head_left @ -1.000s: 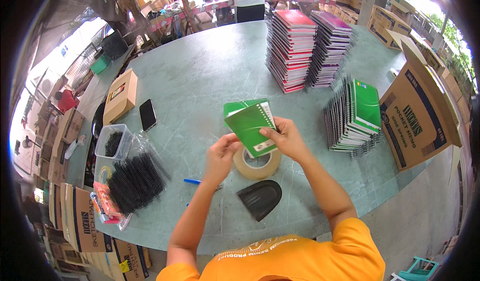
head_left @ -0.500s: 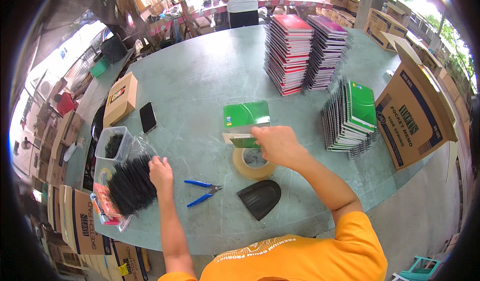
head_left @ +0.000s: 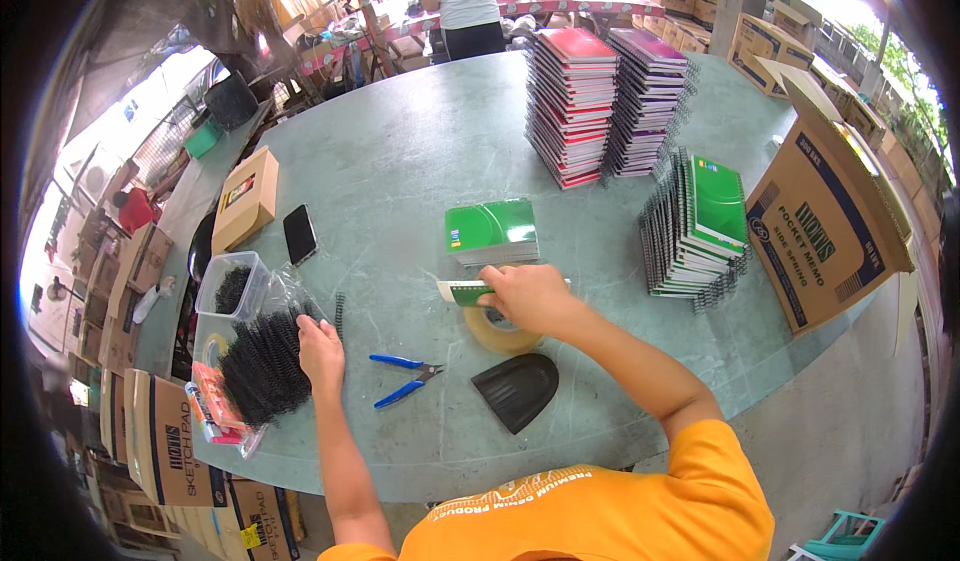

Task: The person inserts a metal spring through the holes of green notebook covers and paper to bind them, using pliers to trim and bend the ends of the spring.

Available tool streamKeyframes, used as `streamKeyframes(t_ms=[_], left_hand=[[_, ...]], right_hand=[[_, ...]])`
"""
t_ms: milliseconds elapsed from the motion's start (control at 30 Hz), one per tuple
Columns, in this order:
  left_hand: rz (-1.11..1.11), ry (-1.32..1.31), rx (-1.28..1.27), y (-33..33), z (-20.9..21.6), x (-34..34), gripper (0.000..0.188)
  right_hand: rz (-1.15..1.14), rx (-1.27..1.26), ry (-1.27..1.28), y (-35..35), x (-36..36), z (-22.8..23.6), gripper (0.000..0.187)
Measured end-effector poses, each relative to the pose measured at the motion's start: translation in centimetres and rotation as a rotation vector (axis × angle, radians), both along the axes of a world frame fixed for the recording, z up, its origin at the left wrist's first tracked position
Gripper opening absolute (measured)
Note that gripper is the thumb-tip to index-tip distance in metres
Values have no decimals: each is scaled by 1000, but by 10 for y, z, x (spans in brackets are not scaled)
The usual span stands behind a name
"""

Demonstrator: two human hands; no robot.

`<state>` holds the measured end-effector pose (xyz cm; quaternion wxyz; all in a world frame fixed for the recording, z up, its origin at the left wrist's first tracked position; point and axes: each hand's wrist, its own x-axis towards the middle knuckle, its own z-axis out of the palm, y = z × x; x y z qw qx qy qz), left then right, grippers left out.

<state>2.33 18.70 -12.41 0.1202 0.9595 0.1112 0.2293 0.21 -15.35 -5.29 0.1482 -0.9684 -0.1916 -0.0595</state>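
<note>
My right hand grips a small green-covered notebook, tilted with its edge toward me, above a roll of clear tape. Behind it lies a stack of green notebooks with no coil showing. My left hand is closed on a black spiral coil that sticks up past the fingers. It is beside a heap of black spiral coils on a plastic bag. Between my hands lie blue-handled cutting pliers, with a black rounded wedge-shaped piece to their right.
Tall stacks of red and purple spiral notebooks stand at the back right. Bound green notebooks are piled by an open carton. At left are a phone, a clear tub and a small box. A person stands beyond.
My left hand has drawn a spiral coil away from the heap. My right hand has shifted slightly left and down, turning the notebook. The person at the back has moved left.
</note>
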Motion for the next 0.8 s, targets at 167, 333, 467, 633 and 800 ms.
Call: streamKeyframes(t_ms=[167,333,467,633,800], left_hand=[[-278,-199,-80,-8,43,-18,16],[-274,-40,-349,-30,57,-30,14],[-387,-154,-247,-24,61,-43,20],[-384,-368,-1034,-22,95,-42,39],[-522,5,-1079,-42,113,-19,45]], right_hand=[[38,98,-75,0,6,-6,18],[89,153,-70,4,11,-10,14],[27,72,3,8,13,-1,14],[13,24,66,8,18,0,19],[16,56,75,7,21,4,24]])
